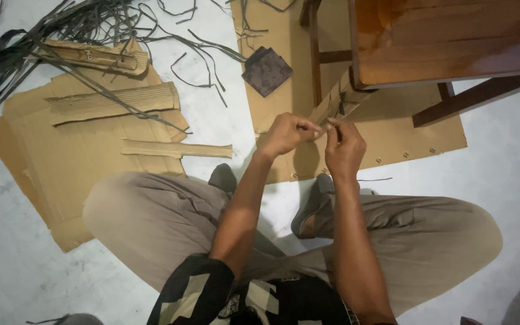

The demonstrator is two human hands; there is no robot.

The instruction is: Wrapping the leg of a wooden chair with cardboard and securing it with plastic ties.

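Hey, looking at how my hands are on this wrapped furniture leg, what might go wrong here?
The thin strip pinched between your left hand and right hand may slip or snap, loosening the cardboard wrap. Loose dark strips lying across the floor might tangle or trip someone.

Wooden stool (452, 42) cut off; pinched strand perhaps blurred
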